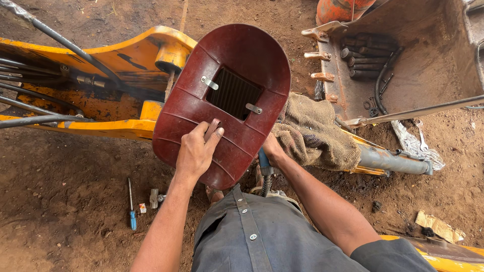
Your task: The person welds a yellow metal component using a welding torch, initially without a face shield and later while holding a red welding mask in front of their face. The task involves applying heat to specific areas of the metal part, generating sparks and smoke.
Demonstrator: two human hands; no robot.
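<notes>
My left hand point(195, 150) grips a dark red hand-held welding shield point(222, 100) from behind, holding it upright between me and the yellow machine arm point(121, 60). The shield has a dark rectangular window with two small metal clips. My right hand point(272, 149), partly hidden behind the shield's lower edge, is closed on a blue-handled welding holder point(264, 163) with a ribbed cable running down from it. What lies under the shield is hidden.
A brown burlap cloth point(315, 132) drapes over a grey cylinder point(393, 162). A rusty digger bucket point(418, 55) with teeth holds pins and a hose. On the dirt lie a blue-handled screwdriver point(131, 206), small metal parts point(154, 197), wrenches point(421, 138) and crumpled paper point(439, 226).
</notes>
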